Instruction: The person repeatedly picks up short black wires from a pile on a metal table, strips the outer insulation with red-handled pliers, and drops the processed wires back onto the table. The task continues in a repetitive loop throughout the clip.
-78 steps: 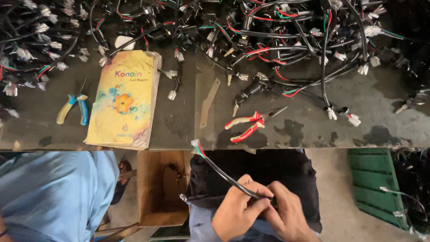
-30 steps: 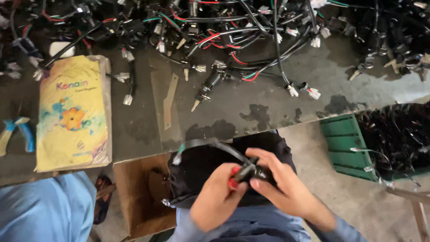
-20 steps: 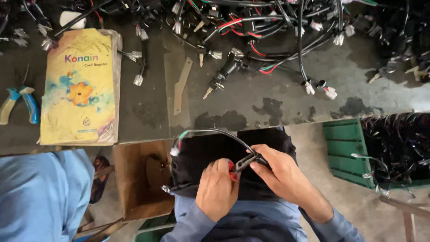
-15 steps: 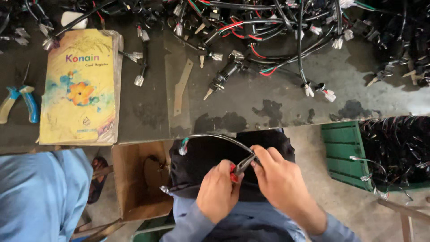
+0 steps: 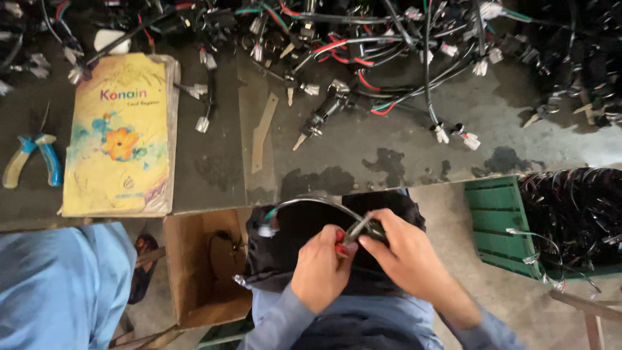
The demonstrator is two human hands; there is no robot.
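the head camera, the only view here, is looking straight down over a dark workbench edge (image 5: 363,175) and the person's lap.

the left hand (image 5: 322,269) is curling closed around the red handles of a small cutting tool (image 5: 345,234), fingers wrapped tight, with the tool's metal nose poking up toward the other hand. the right hand (image 5: 403,249) is pinching shut on a thin black cable (image 5: 321,202) right where the tool's nose is meeting it; whether the nose is actually biting the cable is too small to tell. the cable is arching up and to the left from that pinch, just below the bench edge, and ending in a pale connector (image 5: 265,229) that is hanging over a dark bag (image 5: 285,253) on the lap.

a brown cardboard box (image 5: 194,259) is sitting open on the floor just left of the bag. a blue-clothed part of another person (image 5: 58,285) is filling the lower left corner.

on the bench, a yellow booklet (image 5: 120,133) is lying flat at the left, with blue-handled pliers (image 5: 32,159) just beside it. a tangle of black and red wiring (image 5: 363,45) is spreading along the far side. a green crate (image 5: 499,217) holding more black wires is standing on the floor at the right.
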